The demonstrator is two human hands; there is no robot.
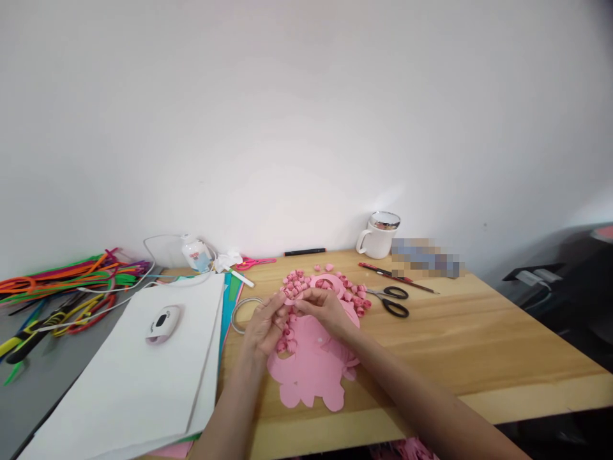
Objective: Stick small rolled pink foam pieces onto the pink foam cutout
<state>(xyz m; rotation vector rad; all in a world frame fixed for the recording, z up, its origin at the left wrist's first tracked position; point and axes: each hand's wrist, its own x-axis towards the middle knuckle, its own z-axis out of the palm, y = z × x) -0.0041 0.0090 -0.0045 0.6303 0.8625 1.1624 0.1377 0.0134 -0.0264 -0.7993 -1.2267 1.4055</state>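
Note:
My left hand (267,322) and my right hand (326,312) meet above the wooden table, fingertips pinched together on a small piece of pink paper (292,299). Its exact shape is partly covered by my fingers. Beneath and in front of my hands lies a cut sheet of pink paper (309,367) with scalloped, rounded edges. Several curled pink paper pieces (297,279) are heaped just beyond my hands, and more lie to the right near a pink paper ring (335,283).
Black-handled scissors (395,301), pencils (383,271) and a white mug (379,236) are on the right. White paper sheets (129,383) with a small white device (163,324) lie left, beside colourful pipe cleaners (71,278). A roll of tape (238,316) sits by my left hand.

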